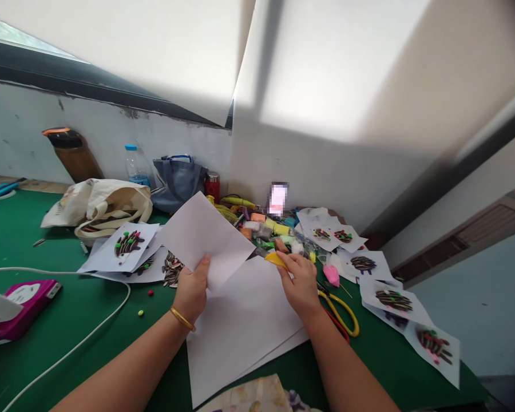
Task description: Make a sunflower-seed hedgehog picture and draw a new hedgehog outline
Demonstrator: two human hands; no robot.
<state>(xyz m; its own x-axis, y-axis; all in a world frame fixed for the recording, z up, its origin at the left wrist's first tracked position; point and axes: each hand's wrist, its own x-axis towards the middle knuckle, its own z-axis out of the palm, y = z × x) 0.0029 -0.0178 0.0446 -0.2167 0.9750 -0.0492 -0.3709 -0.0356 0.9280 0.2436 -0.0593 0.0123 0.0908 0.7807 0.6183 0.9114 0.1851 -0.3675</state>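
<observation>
My left hand (193, 289), with a gold bangle at the wrist, grips the lower edge of a white sheet of paper (206, 234), thumb on top. The sheet is raised and tilted. My right hand (299, 281) is closed around a yellow-handled knife (275, 260), its dark blade pointing left near the sheet's right corner; whether they touch I cannot tell. Beneath both hands lie larger white sheets (244, 337). A pile of sunflower seeds (171, 270) is partly hidden behind my left hand. Yellow-handled scissors (347, 315) rest beside my right wrist.
Finished seed pictures (395, 298) overlap along the right side, more (129, 246) at left. Clay packets (278, 229) and a lit phone (277, 199) stand at the back. A cloth bag (107, 200), bottle (136, 166), white cable (90, 315) and magenta box (30, 312) occupy the left.
</observation>
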